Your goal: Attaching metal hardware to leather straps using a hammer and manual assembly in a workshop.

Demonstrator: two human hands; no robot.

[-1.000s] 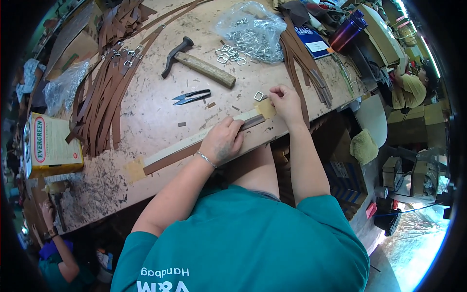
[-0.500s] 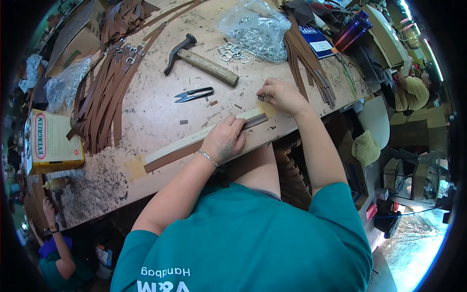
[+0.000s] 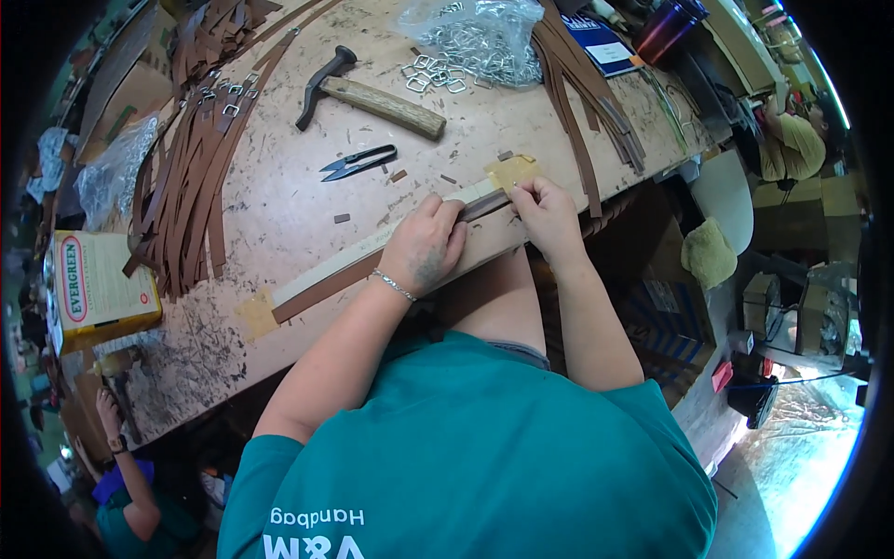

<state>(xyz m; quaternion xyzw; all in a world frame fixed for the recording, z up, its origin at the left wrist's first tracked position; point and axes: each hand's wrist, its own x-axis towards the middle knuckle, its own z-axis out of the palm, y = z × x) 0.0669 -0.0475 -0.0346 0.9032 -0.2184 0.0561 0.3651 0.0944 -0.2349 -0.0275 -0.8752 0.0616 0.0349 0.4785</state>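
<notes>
A brown leather strap [image 3: 484, 206] lies along a pale straight strip [image 3: 335, 259] near the table's front edge. My left hand [image 3: 421, 244] is closed over the strap, its fingers curled against the strip. At the strap's right end, my right hand [image 3: 545, 214] pinches with thumb and forefinger; any small piece between those fingertips is hidden. Yellowish tape [image 3: 512, 170] sits at the strip's right end, and another tape patch [image 3: 255, 315] at its left end. A longer brown strip [image 3: 326, 296] shows to the left of my left hand.
Beyond my hands lie thread snips [image 3: 358, 163] and a wooden-handled hammer [image 3: 386, 107]. Square metal rings [image 3: 434, 73] lie beside a plastic bag [image 3: 475, 42]. Brown straps [image 3: 186, 196] are heaped at left, near a metal can [image 3: 102, 291]. More straps [image 3: 582, 93] lie at right.
My right hand has come down from above the tape, where it held a small metal piece, to the strap's right end. My left hand stays on the strap. The view has shifted slightly.
</notes>
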